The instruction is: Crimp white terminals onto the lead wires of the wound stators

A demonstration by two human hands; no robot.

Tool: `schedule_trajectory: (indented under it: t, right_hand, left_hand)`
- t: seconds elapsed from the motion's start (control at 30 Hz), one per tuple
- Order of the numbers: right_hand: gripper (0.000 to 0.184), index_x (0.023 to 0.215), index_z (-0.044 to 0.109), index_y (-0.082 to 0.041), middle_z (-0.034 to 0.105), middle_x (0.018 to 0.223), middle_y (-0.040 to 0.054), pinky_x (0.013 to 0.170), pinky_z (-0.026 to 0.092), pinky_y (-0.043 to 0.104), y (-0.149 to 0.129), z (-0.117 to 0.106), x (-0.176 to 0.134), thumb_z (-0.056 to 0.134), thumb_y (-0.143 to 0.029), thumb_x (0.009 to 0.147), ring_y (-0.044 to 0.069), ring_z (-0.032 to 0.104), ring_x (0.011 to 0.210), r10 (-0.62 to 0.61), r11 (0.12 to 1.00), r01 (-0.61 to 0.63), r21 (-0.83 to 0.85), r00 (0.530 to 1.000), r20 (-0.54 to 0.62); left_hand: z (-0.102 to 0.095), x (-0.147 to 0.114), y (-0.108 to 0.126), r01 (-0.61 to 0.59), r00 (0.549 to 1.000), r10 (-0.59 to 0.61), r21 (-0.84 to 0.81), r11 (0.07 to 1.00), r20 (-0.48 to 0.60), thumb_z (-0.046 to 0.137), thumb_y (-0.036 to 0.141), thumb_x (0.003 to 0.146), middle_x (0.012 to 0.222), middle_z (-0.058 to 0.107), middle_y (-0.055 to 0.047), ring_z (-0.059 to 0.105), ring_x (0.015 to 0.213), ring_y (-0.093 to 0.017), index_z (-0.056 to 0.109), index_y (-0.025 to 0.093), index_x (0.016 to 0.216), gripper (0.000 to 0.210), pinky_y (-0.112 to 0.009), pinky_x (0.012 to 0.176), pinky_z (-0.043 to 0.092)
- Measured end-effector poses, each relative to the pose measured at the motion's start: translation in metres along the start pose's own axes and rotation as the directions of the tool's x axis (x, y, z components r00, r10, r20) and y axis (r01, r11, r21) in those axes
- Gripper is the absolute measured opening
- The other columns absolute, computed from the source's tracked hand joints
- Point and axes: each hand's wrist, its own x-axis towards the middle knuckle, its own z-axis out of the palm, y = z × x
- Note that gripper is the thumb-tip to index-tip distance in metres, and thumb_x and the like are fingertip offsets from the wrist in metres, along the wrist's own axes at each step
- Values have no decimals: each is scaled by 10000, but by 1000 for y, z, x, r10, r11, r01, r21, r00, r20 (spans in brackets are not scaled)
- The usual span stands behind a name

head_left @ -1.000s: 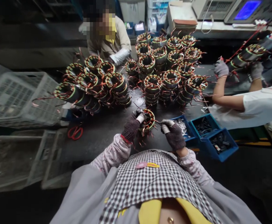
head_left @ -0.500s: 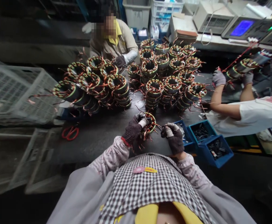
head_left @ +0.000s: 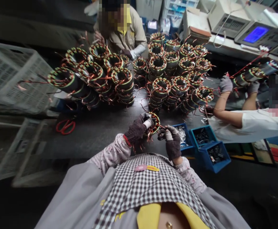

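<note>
In the head view a motor stator (head_left: 156,123), a ring with copper windings and loose lead wires, stands on the dark table close to my body. My left hand (head_left: 139,128), in a dark glove with pale wrapping on the fingers, is closed on the stator's left rim. On the right side, my right hand (head_left: 171,140), gloved and wrapped alike, pinches lead wires that come off the stator. What else its fingers may hold is too small to make out. The stator's lower left part is hidden behind my left hand.
Stacked stators (head_left: 121,79) fill the table's far side. Red-handled scissors (head_left: 65,127) lie at left. Blue bins of small parts (head_left: 215,157) sit at right. One co-worker (head_left: 127,35) is across the table; another co-worker's gloved hand (head_left: 225,84) is at right, by more stators. Plastic crates (head_left: 17,79) stand left.
My right hand has moved a little left, closer to the stator, and its fingers are now at the lead wires. My left hand keeps its hold. The camera view has shifted slightly.
</note>
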Motion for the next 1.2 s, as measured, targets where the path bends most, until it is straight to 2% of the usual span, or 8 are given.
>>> schedule_trajectory:
  t: [0.17, 0.33, 0.53, 0.63, 0.77, 0.87, 1.03, 1.2]
  right_hand:
    - [379, 1323, 652, -194, 791, 1099, 120, 848, 634, 381, -23, 5, 17, 468, -385, 1052, 231, 763, 903, -37, 960, 83, -268, 984, 174]
    - [472, 1449, 608, -135, 807, 1153, 176, 844, 575, 330, -43, -16, 27, 537, -364, 1042, 283, 773, 976, 26, 634, 246, -733, 941, 338]
    - [346, 1219, 737, -150, 820, 981, 149, 696, 480, 274, -54, -13, 51, 463, -325, 1101, 253, 771, 854, 50, 443, 427, -788, 866, 497]
    - [353, 1205, 746, -168, 818, 1009, 138, 752, 513, 286, -57, -20, 52, 472, -365, 1102, 254, 769, 896, -57, 507, 465, -726, 858, 510]
    - [433, 1312, 701, -169, 782, 1209, 163, 917, 592, 373, -71, -28, 38, 595, -493, 1046, 280, 752, 1069, -397, 706, 503, -499, 864, 309]
    - [307, 1185, 746, -215, 801, 1118, 110, 904, 620, 375, -81, -23, 29, 638, -460, 1034, 247, 762, 995, -456, 805, 512, -300, 857, 238]
    - [304, 1086, 722, -221, 768, 879, 42, 731, 622, 332, -54, -30, 7, 649, -507, 1012, 189, 719, 759, -159, 979, 153, -134, 987, -38]
    - [350, 1079, 739, -190, 763, 866, 68, 761, 613, 354, -11, -21, -25, 609, -501, 984, 197, 698, 749, 79, 974, -83, -211, 996, -27]
  left_hand:
    - [0, -1, -1, -16, 999, 17, -29, 999, 39, 815, 428, 802, 920, 726, -35, 658, 856, -186, 690, 180, 945, 311, -329, 851, 566]
    - [0, 1, -8, 22, 996, -17, -62, 998, 88, 820, 462, 811, 964, 748, -58, 682, 901, -206, 716, 173, 965, 343, -362, 911, 578]
    - [-5, 4, -12, -7, 993, -2, 76, 997, 115, 802, 534, 813, 979, 743, -53, 667, 939, -233, 708, 180, 973, 400, -397, 933, 573]
    - [-7, 2, -3, 5, 987, -12, 47, 999, 160, 829, 545, 788, 935, 722, -44, 650, 881, -213, 694, 177, 953, 426, -376, 882, 573]
    - [-2, -6, 16, -34, 980, 27, 30, 999, 198, 836, 545, 822, 946, 712, -48, 638, 872, -193, 709, 172, 959, 417, -332, 842, 564]
    - [0, -10, 25, 44, 969, -50, 34, 998, 243, 850, 550, 824, 848, 687, -38, 629, 767, -171, 716, 170, 957, 425, -287, 701, 550]
    - [-12, -8, 21, 158, 983, -148, -86, 984, 113, 948, 466, 711, 835, 694, -18, 618, 642, -122, 701, 174, 988, 472, -233, 555, 527]
    - [-13, -6, 14, 193, 980, -185, -121, 974, 71, 961, 401, 669, 822, 707, -17, 665, 659, -138, 688, 173, 957, 459, -237, 560, 561]
